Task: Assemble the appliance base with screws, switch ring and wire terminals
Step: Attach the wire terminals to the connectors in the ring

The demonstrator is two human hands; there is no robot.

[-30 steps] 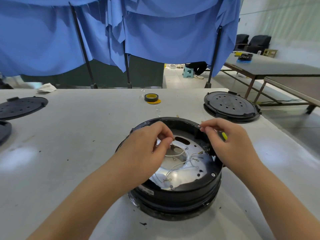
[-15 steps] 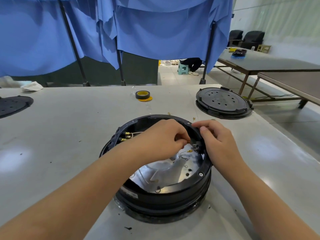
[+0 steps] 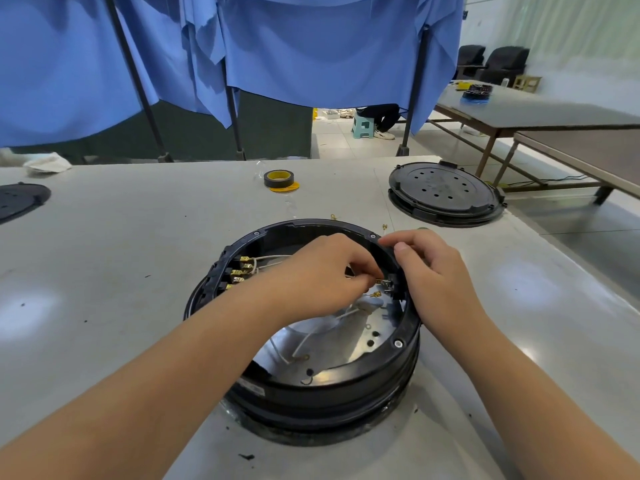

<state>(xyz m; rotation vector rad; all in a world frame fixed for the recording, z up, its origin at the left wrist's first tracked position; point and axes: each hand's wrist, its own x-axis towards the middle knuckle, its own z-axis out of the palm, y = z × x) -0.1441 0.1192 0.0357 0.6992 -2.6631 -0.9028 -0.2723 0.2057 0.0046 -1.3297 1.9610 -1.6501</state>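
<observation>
Since 1 s ago: left hand moved across appliance base, now pinching wire terminal at right wall; right hand gripping rim there. Terminal hookup prob. underway.

Black round appliance base near table front edge; left hand pinching brass wire terminal inside; right hand gripping base's right rim; tape roll, black cover toward far edge.
</observation>
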